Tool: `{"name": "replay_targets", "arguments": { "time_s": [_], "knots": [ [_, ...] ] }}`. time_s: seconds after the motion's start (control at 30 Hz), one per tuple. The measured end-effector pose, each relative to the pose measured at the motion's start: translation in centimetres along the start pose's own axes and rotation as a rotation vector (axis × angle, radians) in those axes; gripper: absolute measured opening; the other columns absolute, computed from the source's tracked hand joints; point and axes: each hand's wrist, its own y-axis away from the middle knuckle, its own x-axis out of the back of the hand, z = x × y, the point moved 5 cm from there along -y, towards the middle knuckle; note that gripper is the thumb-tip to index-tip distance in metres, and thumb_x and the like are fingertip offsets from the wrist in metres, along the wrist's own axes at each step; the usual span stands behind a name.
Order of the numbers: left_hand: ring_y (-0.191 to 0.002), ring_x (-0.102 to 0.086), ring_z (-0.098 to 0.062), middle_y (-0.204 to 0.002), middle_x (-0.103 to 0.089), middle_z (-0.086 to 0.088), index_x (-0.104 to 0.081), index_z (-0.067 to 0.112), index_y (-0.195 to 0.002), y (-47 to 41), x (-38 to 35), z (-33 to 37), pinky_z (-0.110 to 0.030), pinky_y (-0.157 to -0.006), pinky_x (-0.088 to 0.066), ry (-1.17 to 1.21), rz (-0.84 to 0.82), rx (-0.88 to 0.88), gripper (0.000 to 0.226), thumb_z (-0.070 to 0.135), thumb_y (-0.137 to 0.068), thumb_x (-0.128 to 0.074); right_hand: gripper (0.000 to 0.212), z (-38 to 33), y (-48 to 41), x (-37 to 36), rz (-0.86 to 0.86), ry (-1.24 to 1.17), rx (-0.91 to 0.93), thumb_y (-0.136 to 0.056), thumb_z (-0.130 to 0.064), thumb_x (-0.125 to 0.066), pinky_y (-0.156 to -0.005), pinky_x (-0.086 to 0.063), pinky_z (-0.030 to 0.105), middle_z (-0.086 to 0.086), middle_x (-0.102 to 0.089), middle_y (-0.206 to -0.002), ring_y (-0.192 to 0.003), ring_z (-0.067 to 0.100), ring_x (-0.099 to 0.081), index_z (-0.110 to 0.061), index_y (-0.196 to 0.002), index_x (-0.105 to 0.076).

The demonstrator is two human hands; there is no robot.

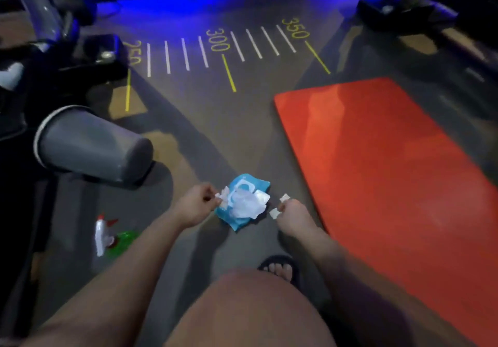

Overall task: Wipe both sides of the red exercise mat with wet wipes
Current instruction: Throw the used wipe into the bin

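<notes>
While the mat lies flat on the floor to my right, one face up and nothing resting on it, the task stands, in my judgement, at its preparatory step: a wipe is being drawn and opened, and no wiping is under way. In this dim light I cannot tell whether the upper face is already damp. Both faces therefore appear left to do, with the mat to be turned over between them.

Left hand: fingers curled, thumb and fingertips pinching a white edge of the wipe at the left side of the pack.

Right hand: fingers likewise curled, pinching small white corners that show just above the knuckles. These corners stand apart from the white mass over the pack. Blur prevents me from telling whether they belong to the same sheet or to a second one.

Neither hand touches the mat. The right hand is near its long edge but clear of it.

Pack: blue, crumpled, its flap open, placed between my two hands. I cannot tell whether it rests on the floor or hangs from the wipe.

Surroundings: a grey bin to my left, a spray bottle on the floor beside my left forearm, and my sandalled foot below the right forearm.
</notes>
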Motion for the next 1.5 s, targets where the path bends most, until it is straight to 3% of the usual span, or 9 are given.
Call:
{"name": "replay_targets", "arguments": {
  "time_s": [0.17, 0.3, 0.5, 0.7, 0.9, 1.13, 1.27, 1.4, 1.5],
  "knots": [
    [-0.079, -0.058, -0.018, -0.085, -0.064, -0.003, -0.062, 0.007, -0.095, -2.1, -2.1, -2.7, -0.008, -0.059, -0.039, 0.057, 0.008, 0.057, 0.01, 0.016, -0.099, -0.064, 0.03, 1.4, -4.0, -5.4, -0.157, 0.129, 0.06, -0.088, -0.006, -0.05, -0.109, -0.041, 0.036, 0.011, -0.022, -0.165, -0.137, 0.032, -0.046, -0.014, -0.109, -0.069],
    [-0.077, -0.057, -0.016, -0.084, -0.062, 0.0, -0.056, 0.015, -0.09, -3.0, -2.1, -3.8, -0.008, -0.059, -0.038, 0.121, 0.042, 0.076, 0.012, 0.017, -0.1, -0.064, 0.044, 2.1, -6.1, -8.0, -0.212, 0.217, 0.051, -0.093, -0.012, -0.048, -0.114, -0.036, 0.039, 0.007, -0.003, -0.17, -0.143, 0.034, -0.039, -0.016, -0.136, -0.057],
    [-0.086, -0.064, -0.02, -0.094, -0.07, -0.006, -0.062, 0.015, -0.093, -2.7, -2.2, -4.2, -0.012, -0.065, -0.043, 0.222, 0.044, 0.098, 0.009, 0.02, -0.098, -0.067, 0.018, 3.6, -5.2, -6.8, -0.125, 0.127, 0.098, -0.096, -0.004, -0.049, -0.098, -0.037, 0.029, 0.017, -0.057, -0.13, -0.121, 0.032, -0.056, -0.007, -0.107, -0.063],
    [-0.069, -0.056, -0.014, -0.079, -0.066, -0.007, -0.066, 0.018, -0.086, -0.7, 1.0, -0.7, -0.024, -0.065, -0.046, 0.464, 0.159, 0.036, 0.012, 0.012, -0.092, -0.075, 0.007, -1.6, -1.8, 1.5, 0.251, -0.352, 0.059, -0.085, -0.02, -0.072, -0.081, -0.052, 0.034, -0.001, -0.073, -0.088, -0.084, 0.019, -0.068, -0.02, -0.091, -0.072],
    [-0.062, -0.059, -0.004, -0.073, -0.069, -0.009, -0.068, 0.015, -0.086, 3.0, 7.8, 3.0, -0.02, -0.066, -0.048, 0.568, 0.293, -0.106, 0.015, 0.008, -0.085, -0.082, 0.046, -14.0, 2.2, 6.0, 0.026, -0.655, 0.332, -0.093, -0.02, -0.072, -0.085, -0.059, 0.043, 0.002, -0.069, -0.076, -0.069, 0.019, -0.067, -0.016, -0.137, -0.058],
    [-0.079, -0.071, -0.022, -0.085, -0.076, -0.011, -0.069, 0.009, -0.086, 2.0, 13.5, -0.4, -0.033, -0.078, -0.053, 0.586, 0.307, -0.185, 0.02, 0.016, -0.08, -0.086, 0.013, -24.5, 1.4, 4.9, -0.093, -0.692, 0.43, -0.093, -0.021, -0.073, -0.071, -0.057, 0.035, 0.014, -0.072, -0.082, -0.065, 0.019, -0.06, -0.01, -0.1, -0.076],
    [-0.078, -0.071, -0.016, -0.088, -0.078, -0.011, -0.075, 0.011, -0.095, -0.6, 14.3, -7.8, -0.029, -0.078, -0.055, 0.612, 0.336, -0.052, 0.012, 0.016, -0.085, -0.076, 0.007, -28.5, -3.1, 0.7, -0.093, -0.531, 0.468, -0.093, -0.013, -0.07, -0.069, -0.059, 0.036, 0.005, -0.07, -0.08, -0.068, 0.018, -0.064, -0.017, -0.088, -0.074],
    [-0.087, -0.069, -0.026, -0.091, -0.074, -0.005, -0.072, 0.017, -0.103, -2.0, 19.0, -17.9, -0.04, -0.086, -0.056, 0.606, 0.859, 0.348, 0.018, 0.017, -0.088, -0.063, 0.018, -32.3, -8.0, -3.5, -0.105, -0.257, 0.488, -0.097, -0.025, -0.063, -0.078, -0.052, 0.033, 0.001, -0.072, -0.088, -0.081, 0.02, -0.07, -0.027, -0.079, -0.063],
    [-0.1, -0.065, -0.033, -0.106, -0.068, -0.015, -0.062, 0.004, -0.121, -2.7, 21.9, -23.9, -0.038, -0.09, -0.048, 0.451, 0.959, 0.525, 0.037, 0.018, -0.088, -0.071, 0.02, -35.7, -10.5, -6.0, -0.119, -0.16, 0.525, -0.1, -0.025, -0.059, -0.083, -0.047, 0.032, 0.004, -0.072, -0.106, -0.101, 0.026, -0.067, -0.029, -0.081, -0.057]
  ]
}}
